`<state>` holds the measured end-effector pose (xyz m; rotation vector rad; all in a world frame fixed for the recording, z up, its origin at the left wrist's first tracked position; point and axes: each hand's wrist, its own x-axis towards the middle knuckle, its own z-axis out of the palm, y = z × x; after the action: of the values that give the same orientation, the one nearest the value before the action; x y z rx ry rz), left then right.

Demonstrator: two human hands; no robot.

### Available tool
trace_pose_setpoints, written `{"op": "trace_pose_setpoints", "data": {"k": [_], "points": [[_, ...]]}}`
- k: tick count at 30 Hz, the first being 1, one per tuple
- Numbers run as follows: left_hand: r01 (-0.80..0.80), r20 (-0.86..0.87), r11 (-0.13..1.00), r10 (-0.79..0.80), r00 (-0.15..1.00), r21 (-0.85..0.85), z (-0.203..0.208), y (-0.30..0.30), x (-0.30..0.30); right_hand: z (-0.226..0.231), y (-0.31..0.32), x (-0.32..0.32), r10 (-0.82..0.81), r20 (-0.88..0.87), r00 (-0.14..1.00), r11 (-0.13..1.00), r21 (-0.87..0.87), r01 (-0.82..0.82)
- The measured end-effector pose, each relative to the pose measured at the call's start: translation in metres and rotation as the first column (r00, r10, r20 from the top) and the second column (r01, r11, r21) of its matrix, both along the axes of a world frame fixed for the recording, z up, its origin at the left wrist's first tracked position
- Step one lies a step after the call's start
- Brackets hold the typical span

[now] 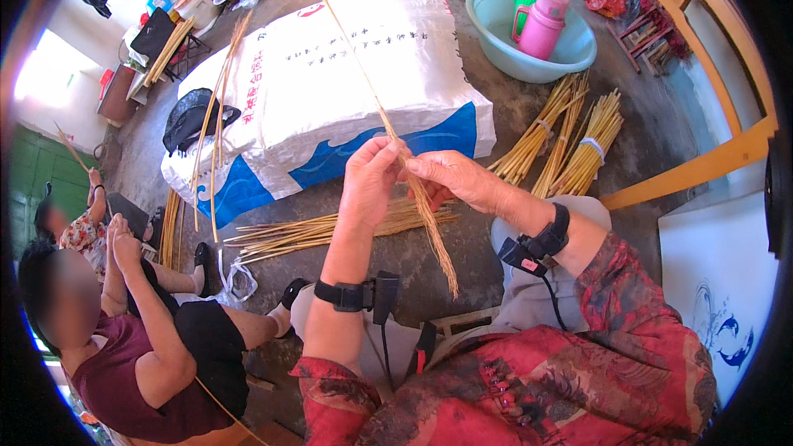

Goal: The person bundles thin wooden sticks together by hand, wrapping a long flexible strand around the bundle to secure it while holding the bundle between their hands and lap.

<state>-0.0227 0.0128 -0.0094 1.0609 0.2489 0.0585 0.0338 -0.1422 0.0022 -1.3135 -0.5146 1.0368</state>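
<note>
In front of my lap I hold a long dried grass stalk (355, 54). Its thin end points up and away, while its feathery head (429, 227) hangs down below my hands. My left hand (373, 172) pinches the stalk between thumb and fingers. Close beside it, my right hand (450, 175) is closed on the same stalk at the top of the feathery part; some of its fingers are hidden. Beneath my forearms, a loose bundle of dried stalks (301, 235) lies on the floor.
A stuffed white and blue woven sack (355, 66) lies ahead, with stalks and a black cloth (188, 120) on it. Tied stalk bundles (588, 144) and a basin (487, 29) holding flasks (543, 25) are at right, near a wooden frame (702, 169). Co-workers (124, 355) sit at left.
</note>
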Motion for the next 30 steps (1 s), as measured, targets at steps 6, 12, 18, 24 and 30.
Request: {"op": "trace_pose_setpoints", "data": {"k": [6, 12, 18, 24, 30], "points": [[-0.009, 0.041, 0.997, 0.012, 0.999, -0.081, 0.002, 0.008, -0.004, 0.003, -0.006, 0.000, -0.010, -0.012, 1.000, 1.000, 0.016, 0.010], [-0.018, 0.047, 0.995, 0.023, 0.999, -0.103, 0.002, 0.007, -0.005, 0.005, -0.005, -0.001, -0.003, -0.080, 0.997, 0.999, 0.033, 0.006], [-0.023, 0.066, 0.996, 0.028, 0.997, -0.081, 0.000, 0.009, -0.007, 0.005, 0.002, -0.002, -0.025, -0.037, 0.999, 1.000, -0.002, 0.025], [-0.081, 0.043, 0.997, 0.081, 0.996, 0.002, 0.005, 0.007, -0.008, 0.001, 0.005, 0.000, -0.014, 0.005, 1.000, 1.000, -0.001, 0.014], [-0.079, 0.091, 0.995, 0.073, 0.993, 0.060, 0.003, 0.007, -0.009, 0.006, 0.003, -0.002, -0.023, 0.018, 1.000, 0.998, -0.053, 0.024]]}}
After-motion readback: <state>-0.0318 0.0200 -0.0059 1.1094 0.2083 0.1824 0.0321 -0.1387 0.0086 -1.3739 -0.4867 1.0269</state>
